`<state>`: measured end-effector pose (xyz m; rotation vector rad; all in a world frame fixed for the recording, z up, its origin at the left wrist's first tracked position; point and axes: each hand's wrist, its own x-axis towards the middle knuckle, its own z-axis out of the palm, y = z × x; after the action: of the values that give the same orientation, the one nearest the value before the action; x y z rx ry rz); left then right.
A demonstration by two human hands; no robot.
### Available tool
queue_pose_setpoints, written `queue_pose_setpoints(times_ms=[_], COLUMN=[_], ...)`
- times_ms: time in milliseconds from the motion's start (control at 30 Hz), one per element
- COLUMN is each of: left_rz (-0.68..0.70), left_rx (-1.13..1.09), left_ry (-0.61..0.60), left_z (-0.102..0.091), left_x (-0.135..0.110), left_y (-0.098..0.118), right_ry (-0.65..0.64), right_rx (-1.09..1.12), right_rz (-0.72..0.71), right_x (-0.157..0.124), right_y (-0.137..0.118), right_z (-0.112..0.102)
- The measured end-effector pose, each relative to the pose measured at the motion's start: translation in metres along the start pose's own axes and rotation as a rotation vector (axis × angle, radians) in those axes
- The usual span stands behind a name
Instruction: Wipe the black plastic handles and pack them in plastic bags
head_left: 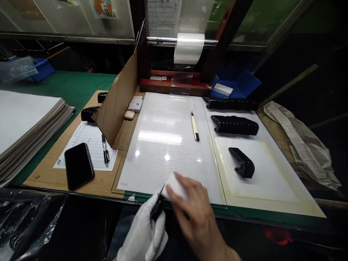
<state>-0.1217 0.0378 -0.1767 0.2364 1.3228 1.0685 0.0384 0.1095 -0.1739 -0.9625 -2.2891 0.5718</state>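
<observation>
My left hand (143, 230), in a white glove, is closed around a small glossy black part (157, 209), mostly hidden by the fingers. Bare, my right hand (197, 208) grips a folded white wiping cloth (175, 185) and presses it near the upper end of that part. Both hands are at the front edge of a clear sheet over white paper (163, 156). Beyond them on the sheet lies a cream-handled craft knife (194, 126). An angled black plastic piece (243, 165) rests on the white paper at the right.
Farther back on the right are several black pieces (235, 125) and a blue bin (239, 83). A cardboard divider (118, 98) stands left of centre. Left of it lie a phone (78, 166), a pen (105, 150) and a paper stack (29, 119). A film roll (189, 49) hangs behind.
</observation>
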Motion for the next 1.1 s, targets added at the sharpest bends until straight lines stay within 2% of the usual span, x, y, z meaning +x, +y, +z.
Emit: queue_pose_setpoints(times_ms=[67,200,300,433,567,667,767,800,867,967,1033,1100], left_rz=[-0.004,-0.145,-0.206,-0.249,-0.289,-0.281,-0.229,-0.214,-0.193,-0.102,-0.047,-0.014], left_rx=[0.003,-0.081,-0.169,-0.233,-0.227,-0.224,-0.219,-0.199,-0.146,-0.031,0.025,0.07], left_ry=[-0.014,-0.091,-0.139,-0.168,-0.204,-0.19,-0.147,-0.14,-0.134,-0.164,-0.211,-0.261], left_z=[-0.001,0.0,0.005,0.006,0.005,0.007,0.004,0.0,-0.01,-0.023,-0.021,-0.012], left_x=[0.001,0.003,0.002,0.0,0.002,0.002,0.0,0.0,-0.001,-0.003,-0.004,-0.006], left_y=[-0.002,-0.001,0.003,0.005,0.005,0.005,0.0,-0.003,-0.01,-0.01,-0.001,0.014], right_ry=[-0.018,-0.001,-0.033,-0.048,-0.097,-0.091,-0.158,-0.191,-0.238,-0.331,-0.372,-0.287], right_rx=[0.021,-0.012,0.03,0.054,0.103,0.094,0.148,0.194,0.348,0.765,1.016,1.066], right_rz=[-0.038,0.079,0.01,0.138,0.037,0.147,0.065,0.078,0.275,0.657,0.748,0.705], right_x=[0.001,0.004,0.006,0.006,0.006,0.004,0.002,0.002,0.004,0.009,0.012,0.012], right_y=[-0.003,-0.004,-0.003,0.0,0.0,0.0,0.0,0.001,0.005,0.011,0.01,0.005], right_z=[0.004,0.005,0.003,-0.001,-0.004,-0.005,-0.007,-0.01,-0.019,-0.04,-0.051,-0.052])
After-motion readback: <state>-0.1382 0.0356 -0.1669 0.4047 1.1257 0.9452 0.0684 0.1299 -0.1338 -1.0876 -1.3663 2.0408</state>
